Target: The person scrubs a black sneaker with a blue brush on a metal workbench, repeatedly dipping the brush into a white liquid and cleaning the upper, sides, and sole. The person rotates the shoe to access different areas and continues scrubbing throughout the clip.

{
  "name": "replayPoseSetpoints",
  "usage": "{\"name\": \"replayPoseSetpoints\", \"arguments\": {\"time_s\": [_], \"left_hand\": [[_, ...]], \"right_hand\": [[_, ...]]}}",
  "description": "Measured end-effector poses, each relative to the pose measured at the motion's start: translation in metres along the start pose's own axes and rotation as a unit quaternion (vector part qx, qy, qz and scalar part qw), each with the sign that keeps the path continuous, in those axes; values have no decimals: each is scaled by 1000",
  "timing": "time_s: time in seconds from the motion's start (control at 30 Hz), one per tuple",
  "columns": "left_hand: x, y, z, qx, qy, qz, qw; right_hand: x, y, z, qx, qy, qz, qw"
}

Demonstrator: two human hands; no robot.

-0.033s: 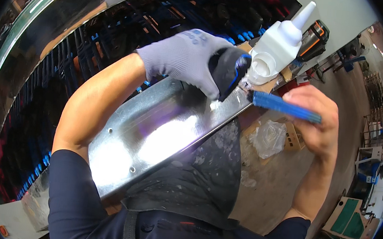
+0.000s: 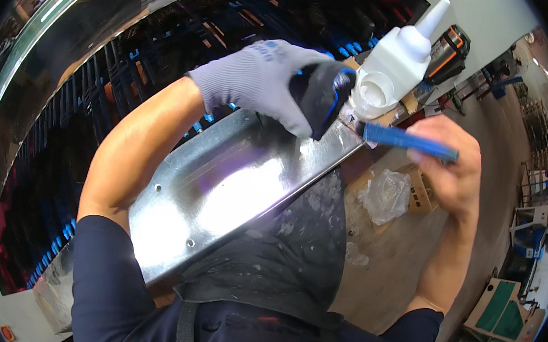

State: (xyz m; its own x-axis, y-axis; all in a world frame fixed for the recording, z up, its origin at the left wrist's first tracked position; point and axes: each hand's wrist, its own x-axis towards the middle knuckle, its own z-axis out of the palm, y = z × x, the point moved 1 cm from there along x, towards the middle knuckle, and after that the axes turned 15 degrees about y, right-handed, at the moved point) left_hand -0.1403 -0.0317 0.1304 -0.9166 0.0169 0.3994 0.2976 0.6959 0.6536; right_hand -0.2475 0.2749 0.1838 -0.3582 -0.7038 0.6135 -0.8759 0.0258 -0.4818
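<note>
My left hand (image 2: 263, 77), in a grey knit glove, is closed round a black, rounded piece with a blue edge (image 2: 325, 100). What this piece is cannot be made out. It is held over the far right end of a long, shiny metal part (image 2: 174, 211), and the thumb is close to the metal surface. My bare right hand (image 2: 450, 152) grips the blue handle of a brush-like tool (image 2: 409, 142), slightly blurred. Its dark tip points left at the metal part's end, beside a clear cup (image 2: 372, 91) with whitish contents.
A white squeeze bottle (image 2: 400, 54) with a tapered nozzle stands behind the cup. Beside it is a black and orange cylinder (image 2: 449, 53). Dark racking with blue tips (image 2: 160, 48) fills the far left. A crumpled clear bag (image 2: 387, 195) lies on a cardboard box (image 2: 422, 193) below.
My right hand and the blue tool have shifted slightly up and left, with the handle nearer level. The left hand has moved a little to the left, still holding the black piece.
</note>
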Motion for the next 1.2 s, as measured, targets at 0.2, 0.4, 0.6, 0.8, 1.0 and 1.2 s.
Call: {"name": "replayPoseSetpoints", "arguments": {"time_s": [0.2,0.4,0.6,0.8,1.0,1.2], "left_hand": [[-48,-69,41,-77,174,-194,963],[-98,-44,40,-360,269,-220,866],[-125,-60,48,-521,245,-262,774],[-155,-31,90,-720,279,-177,611],[-175,-44,98,-799,147,-301,499],[-188,-66,80,-681,221,-348,605]], "right_hand": [[-51,94,33,209,243,317,893],[-76,163,45,240,349,392,817],[-68,176,74,220,371,379,819],[-50,177,78,124,384,331,853],[-20,190,77,-98,262,297,913],[9,176,88,-223,132,248,934]]}}
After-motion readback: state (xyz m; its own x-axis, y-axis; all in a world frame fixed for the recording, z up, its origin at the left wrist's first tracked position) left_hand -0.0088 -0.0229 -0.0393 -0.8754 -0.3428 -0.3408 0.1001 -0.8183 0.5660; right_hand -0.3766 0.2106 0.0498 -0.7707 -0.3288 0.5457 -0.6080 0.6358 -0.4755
